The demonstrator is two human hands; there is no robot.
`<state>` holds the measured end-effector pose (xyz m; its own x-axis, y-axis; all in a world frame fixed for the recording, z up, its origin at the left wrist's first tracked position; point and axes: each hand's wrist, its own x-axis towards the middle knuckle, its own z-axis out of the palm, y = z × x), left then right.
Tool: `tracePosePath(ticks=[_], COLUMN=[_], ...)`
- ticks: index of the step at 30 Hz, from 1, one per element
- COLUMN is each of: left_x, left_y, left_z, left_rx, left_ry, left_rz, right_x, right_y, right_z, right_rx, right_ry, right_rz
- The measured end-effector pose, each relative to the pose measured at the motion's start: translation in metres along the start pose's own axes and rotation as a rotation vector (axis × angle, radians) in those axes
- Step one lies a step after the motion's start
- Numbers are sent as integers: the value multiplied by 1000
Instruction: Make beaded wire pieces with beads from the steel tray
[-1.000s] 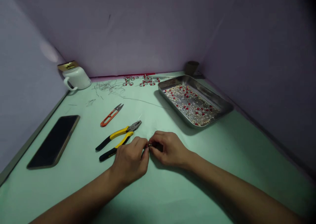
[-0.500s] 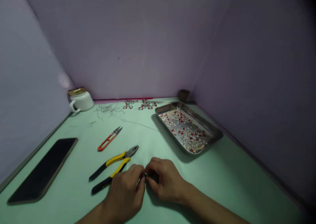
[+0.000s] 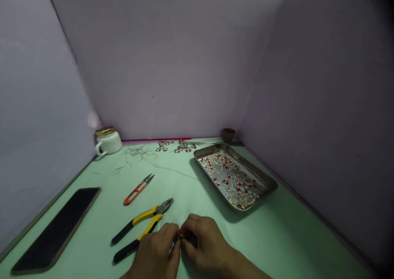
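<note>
My left hand (image 3: 159, 250) and my right hand (image 3: 205, 244) meet near the front of the table, fingertips pinched together. Between them is a tiny shiny piece (image 3: 181, 236), perhaps beaded; the fingers cover most of it. Just beyond my left hand lie pliers (image 3: 144, 223) with yellow and black handles, their jaws pointing away to the right. Past the pliers rest orange-handled thread snips (image 3: 138, 190). To the right, a metal tray (image 3: 271, 184) holds many small red, clear and pale beads (image 3: 243, 188).
A dark phone (image 3: 57, 232) lies at left. A white mug (image 3: 110, 142) with a gold lid stands at the back left, beside loose wire strands (image 3: 140, 152). Red and clear beaded rings (image 3: 184, 146) lie at the back, and a small brown pot (image 3: 228, 134) stands in the right corner.
The view has tilted up, so everything sits lower in the picture and more wall shows. Both hands keep the same pinch on the tiny piece.
</note>
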<state>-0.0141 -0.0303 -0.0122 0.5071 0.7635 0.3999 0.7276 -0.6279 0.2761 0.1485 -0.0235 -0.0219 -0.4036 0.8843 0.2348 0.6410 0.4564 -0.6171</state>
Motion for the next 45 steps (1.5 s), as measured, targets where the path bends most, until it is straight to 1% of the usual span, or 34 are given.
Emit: tracePosePath(ticks=[3,8,11,16,21,24,27,29,33,35,39,43,45], left_x=[-1,-6,-7,-5,-2,-1,-2,-2,1,3,6,7,7], left_y=[-2,-8,-9,-4,0,1,1,0,-3,-4,-2,-1,-1], left_z=[3,12,14,7,0,-2,-3,-3,-4,-4,-6,-8,-8], left_rx=[-2,10,-21,-44,-70,-111,-109,-158,-313,-369,-449,-495,-502], left_ry=[-6,35,22,-52,-62,-72,-66,-61,-61,-64,-46,-94,-96], left_rz=[-13,-8,-26,-68,-102,-90,-85,-94,-200,-246,-344,-347,-346], right_x=[0,0,0,-1,-1,-1,-2,-2,-1,0,0,1,1], right_y=[0,0,1,2,-2,-3,-2,0,3,1,-5,-4,-2], right_z=[1,0,-1,0,-3,-5,-5,-3,2,4,5,4,5], right_rx=[-1,27,38,47,59,59,70,165,602,761,925,1010,1018], right_ry=[-6,-5,-9,-6,-8,-9,17,46,99,94,70,17,-7], right_rz=[1,-9,-18,-7,-18,6,15,52,269,327,331,329,307])
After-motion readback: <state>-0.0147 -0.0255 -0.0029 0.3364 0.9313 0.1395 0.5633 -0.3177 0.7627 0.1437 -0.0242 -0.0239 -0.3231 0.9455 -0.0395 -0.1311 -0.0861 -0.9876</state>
